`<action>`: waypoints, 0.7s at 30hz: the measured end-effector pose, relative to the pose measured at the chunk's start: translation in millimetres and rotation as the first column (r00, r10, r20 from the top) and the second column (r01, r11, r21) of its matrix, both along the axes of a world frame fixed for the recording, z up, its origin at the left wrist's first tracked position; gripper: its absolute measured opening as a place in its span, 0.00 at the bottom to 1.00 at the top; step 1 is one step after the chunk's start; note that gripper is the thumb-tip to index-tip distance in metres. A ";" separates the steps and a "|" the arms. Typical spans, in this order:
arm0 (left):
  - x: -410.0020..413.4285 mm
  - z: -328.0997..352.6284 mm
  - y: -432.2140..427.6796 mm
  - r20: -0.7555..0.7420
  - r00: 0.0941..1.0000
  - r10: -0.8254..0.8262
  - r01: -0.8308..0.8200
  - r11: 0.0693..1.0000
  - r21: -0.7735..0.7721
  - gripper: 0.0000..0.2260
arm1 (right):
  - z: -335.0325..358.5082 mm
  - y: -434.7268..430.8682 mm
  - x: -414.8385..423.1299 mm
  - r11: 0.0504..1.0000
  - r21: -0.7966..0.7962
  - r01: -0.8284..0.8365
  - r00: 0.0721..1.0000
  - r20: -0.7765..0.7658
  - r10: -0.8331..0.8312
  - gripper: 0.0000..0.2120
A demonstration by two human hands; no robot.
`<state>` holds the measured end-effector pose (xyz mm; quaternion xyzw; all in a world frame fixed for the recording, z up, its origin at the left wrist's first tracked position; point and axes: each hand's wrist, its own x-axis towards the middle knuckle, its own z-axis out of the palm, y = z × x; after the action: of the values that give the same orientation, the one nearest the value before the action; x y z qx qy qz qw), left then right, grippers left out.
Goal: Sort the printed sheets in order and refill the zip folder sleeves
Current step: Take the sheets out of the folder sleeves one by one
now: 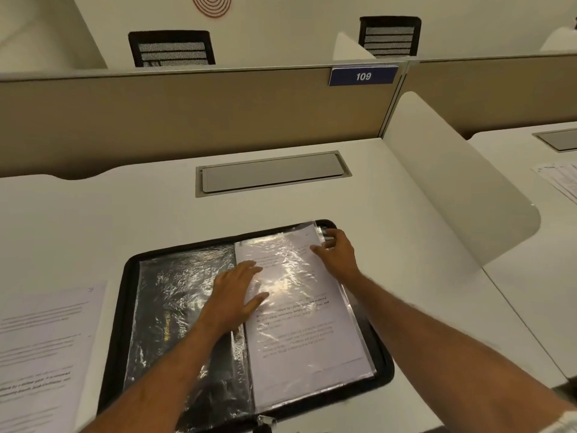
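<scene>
Zip folder (pixel 120 323) lies open flat on the white desk (pixel 156 207) right in front of me, black rim all round, zip pull (pixel 265 421) at the near edge. My left hand (pixel 234 295) is spread flat, fingers straight, palm down across the spine, fingertips pressing on the right-hand sleeve (pixel 349 307); it grips nothing. My right hand (pixel 337 254) is at that sleeve's far right corner, fingers curled over the edge and thumb on top, pinching the corner of the plastic. A printed sheet (pixel 312 345) sits inside this sleeve, text facing up, glare over the middle. The left-hand sleeve (pixel 175 307) is crinkled clear plastic with only black backing and some yellow lettering showing through; the lettering is too small to read. Loose printed sheets (pixel 40 345) lie on the desk just left of the folder, apart from it. Grey cable cover (pixel 271 173) is set in the desk beyond the folder. Blue plate "109" (pixel 363 76) is on the partition. More papers (pixel 562 179) lie on the neighbouring desk, far right.
</scene>
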<state>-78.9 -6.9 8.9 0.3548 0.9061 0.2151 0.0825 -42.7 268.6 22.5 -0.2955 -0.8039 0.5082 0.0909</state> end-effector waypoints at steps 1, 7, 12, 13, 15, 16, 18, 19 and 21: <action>-7.9 3.5 2.7 0.009 1.000 0.016 -0.016 1.000 0.008 0.33 | 0.9 3.8 -6.5 1.000 0.005 -0.015 0.999 0.031 0.015 0.26; -62.3 24.0 34.1 0.187 0.976 0.113 -0.129 0.989 0.072 0.29 | 10.4 18.0 -47.4 0.988 0.065 -0.139 0.989 0.070 0.134 0.17; -91.6 22.7 53.5 0.293 0.942 0.165 -0.184 0.982 0.040 0.30 | 17.3 28.7 -64.3 0.962 0.007 -0.271 0.962 0.044 0.271 0.12; -95.9 21.5 54.3 0.284 0.943 0.171 -0.192 0.980 0.048 0.29 | 19.0 31.4 -65.1 0.955 -0.020 -0.296 0.955 0.027 0.296 0.10; -102.0 19.4 54.5 0.264 0.948 0.176 -0.204 0.975 0.082 0.26 | 19.3 38.1 -65.8 0.940 -0.064 -0.335 0.942 -0.004 0.335 0.07; -103.8 18.6 54.3 0.260 0.949 0.178 -0.211 0.972 0.105 0.24 | 18.8 41.2 -65.4 0.934 -0.086 -0.346 0.938 -0.016 0.346 0.06; -106.2 17.5 54.5 0.260 0.950 0.173 -0.215 0.966 0.143 0.20 | 16.4 46.0 -63.6 0.926 -0.117 -0.359 0.933 -0.031 0.358 0.05; -106.9 16.6 54.9 0.252 0.954 0.165 -0.209 0.965 0.160 0.18 | 15.4 47.2 -62.5 0.923 -0.126 -0.363 0.932 -0.033 0.361 0.04; -107.8 13.5 55.9 0.223 0.962 0.156 -0.198 0.963 0.181 0.13 | 14.2 47.4 -61.6 0.919 -0.133 -0.370 0.929 -0.032 0.369 0.04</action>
<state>-186.7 49.0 22.5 0.2544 0.8943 0.3479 0.1202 -104.3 315.9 36.7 -0.1423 -0.8083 0.5708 -0.0245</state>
